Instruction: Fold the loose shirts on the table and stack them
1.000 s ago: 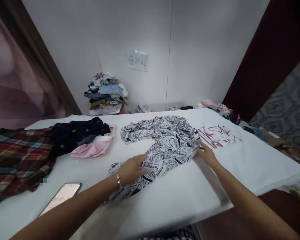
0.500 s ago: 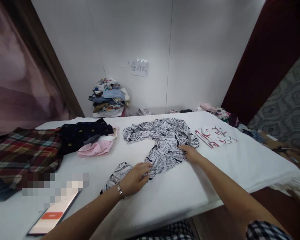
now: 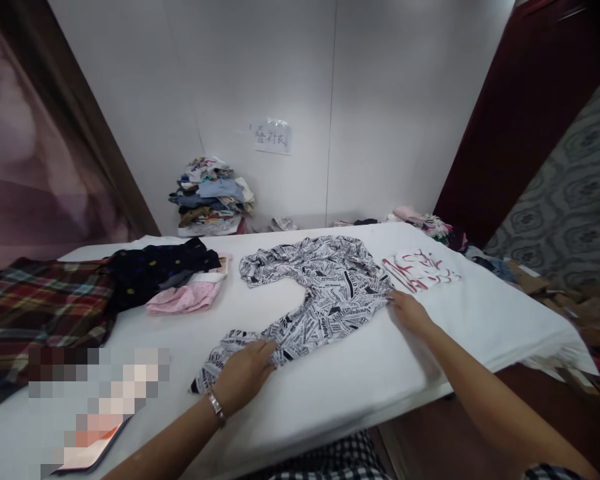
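Newsprint-patterned shirt (image 3: pixel 333 293) lies spread on the white-covered table (image 3: pixel 340 383) before you; your left hand (image 3: pixel 245 375) is on its near-left part, your right hand (image 3: pixel 409 312) has fingertips at its right edge; cannot tell whether either grip pinches cloth; pink garment (image 3: pixel 186 298) off to the left

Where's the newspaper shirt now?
In the head view, the newspaper shirt lies on the table, right of the pink garment, touching the left hand and right hand.
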A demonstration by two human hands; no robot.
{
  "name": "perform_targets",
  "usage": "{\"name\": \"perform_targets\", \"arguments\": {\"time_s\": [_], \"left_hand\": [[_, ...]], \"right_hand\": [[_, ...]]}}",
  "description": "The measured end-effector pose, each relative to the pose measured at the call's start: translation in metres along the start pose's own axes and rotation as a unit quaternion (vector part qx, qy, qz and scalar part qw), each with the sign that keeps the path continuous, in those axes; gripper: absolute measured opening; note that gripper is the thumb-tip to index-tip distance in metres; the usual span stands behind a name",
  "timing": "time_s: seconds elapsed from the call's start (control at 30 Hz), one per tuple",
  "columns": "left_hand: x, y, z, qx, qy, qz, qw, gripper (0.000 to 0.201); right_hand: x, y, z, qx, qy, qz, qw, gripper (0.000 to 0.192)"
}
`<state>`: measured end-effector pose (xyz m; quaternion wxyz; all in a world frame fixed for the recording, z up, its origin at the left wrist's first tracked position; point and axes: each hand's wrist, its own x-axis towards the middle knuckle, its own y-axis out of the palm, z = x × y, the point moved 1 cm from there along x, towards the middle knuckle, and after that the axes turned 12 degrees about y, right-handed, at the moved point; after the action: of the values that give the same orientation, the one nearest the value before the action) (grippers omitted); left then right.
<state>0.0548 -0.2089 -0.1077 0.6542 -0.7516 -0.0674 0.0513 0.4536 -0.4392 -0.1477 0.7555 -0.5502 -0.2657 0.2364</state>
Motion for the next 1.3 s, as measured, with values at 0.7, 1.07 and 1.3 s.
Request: {"name": "perform_targets", "arguments": {"time_s": [0.7, 1.07, 1.3], "left_hand": [[-0.007, -0.019, 0.026, -0.012, 0.006, -0.011, 1.000, 0.027], [-0.010, -0.013, 0.014, -0.051, 0.021, 0.049, 0.997, 0.048], [-0.027, -0.031, 0.019, -0.092, -0.041, 0.121, 0.988, 0.030]], "right_hand": [[-0.050, -0.013, -0.003, 0.166, 0.017, 0.035, 0.985, 0.031], [0.021, -0.008, 0.019, 0.157, 0.072, -0.050, 0.984, 0.044], [0.065, 0.004, 0.038, 0.122, 0.131, -0.031, 0.983, 0.028]]}}
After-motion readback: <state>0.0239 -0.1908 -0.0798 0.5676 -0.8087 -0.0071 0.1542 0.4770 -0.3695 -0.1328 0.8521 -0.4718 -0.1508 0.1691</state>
